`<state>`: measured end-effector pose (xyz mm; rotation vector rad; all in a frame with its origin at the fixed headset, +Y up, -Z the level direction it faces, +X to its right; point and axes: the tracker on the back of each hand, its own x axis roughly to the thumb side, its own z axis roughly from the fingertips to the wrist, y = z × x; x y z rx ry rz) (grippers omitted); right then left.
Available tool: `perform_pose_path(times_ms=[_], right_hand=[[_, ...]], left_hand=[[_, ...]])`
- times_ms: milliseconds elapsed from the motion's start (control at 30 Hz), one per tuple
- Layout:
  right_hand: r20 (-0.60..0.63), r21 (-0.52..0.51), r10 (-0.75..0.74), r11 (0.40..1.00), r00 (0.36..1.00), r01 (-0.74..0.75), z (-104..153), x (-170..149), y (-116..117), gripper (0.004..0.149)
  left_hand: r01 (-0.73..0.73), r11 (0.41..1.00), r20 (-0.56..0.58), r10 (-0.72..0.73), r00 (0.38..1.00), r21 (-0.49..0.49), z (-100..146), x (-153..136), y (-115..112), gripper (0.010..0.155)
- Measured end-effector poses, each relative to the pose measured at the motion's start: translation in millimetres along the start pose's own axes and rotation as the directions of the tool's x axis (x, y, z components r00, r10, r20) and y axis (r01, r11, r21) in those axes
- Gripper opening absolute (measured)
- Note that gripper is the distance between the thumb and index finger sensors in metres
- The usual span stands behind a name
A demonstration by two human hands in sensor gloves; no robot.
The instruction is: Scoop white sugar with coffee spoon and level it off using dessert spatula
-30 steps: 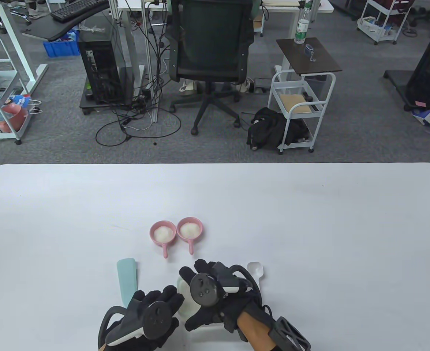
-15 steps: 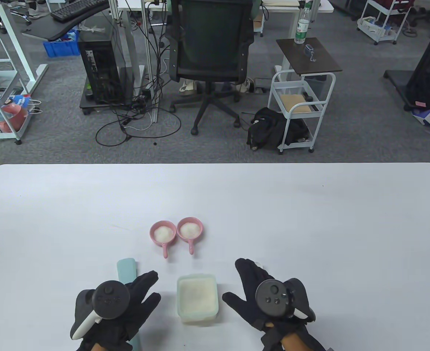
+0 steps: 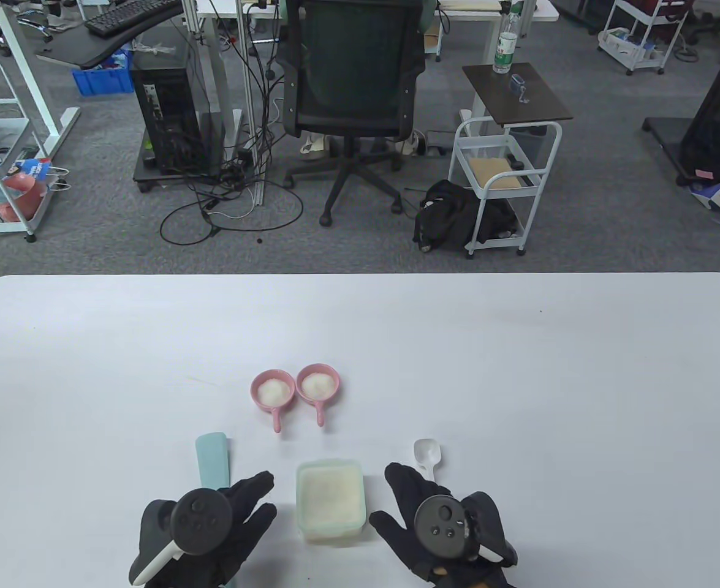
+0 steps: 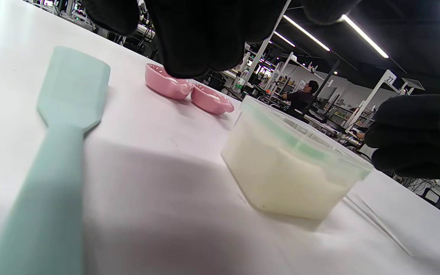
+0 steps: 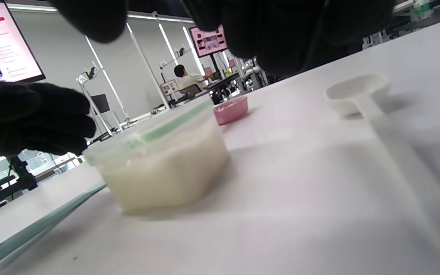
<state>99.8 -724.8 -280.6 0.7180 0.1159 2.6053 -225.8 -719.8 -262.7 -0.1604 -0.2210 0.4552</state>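
Sugar, white and granular, filling a translucent square plastic tub with a green-tinted rim, lid off, at lower centre of the table view, between both hands. At lower left, black-gloved left hand, fingers spread and relaxed, gripping nothing, lying over the handle of the pale mint-green flat dessert spatula; cannot tell whether touching it. At lower right, right hand, likewise spread and empty, fingertips at the handle end of the small white plastic coffee spoon. Neither tool lifted yet.

Likely trouble from here:
- Thick gloved fingers fumbling the thin spoon handle lying flat on the white table, sliding it away rather than pinching it.
- Tub probably light, and unheld, so apt to skid or tip under a hard dig.
- Overfull scoop shedding grains on the way up.
- Spatula swept too steeply, flicking sugar onto the table instead of back into the tub.

Farther up, at centre, two small pink handled dishes, touching side by side, each with a white heap inside, close enough to be knocked by a wide sweep.
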Motion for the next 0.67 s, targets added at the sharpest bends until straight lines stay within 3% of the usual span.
perform_pose_path(times_ms=[233,667], right_hand=[[-0.058,0.043,-0.075,0.996,0.995,0.078,0,-16,3,0.080],[-0.034,0.036,-0.060,0.997,0.998,0.062,0,-10,3,0.081]], left_hand=[[0.048,0.999,-0.013,-0.048,0.999,-0.012,-2,4,-7,0.063],[0.050,0.999,-0.024,-0.050,0.998,-0.010,-1,2,-6,0.063]])
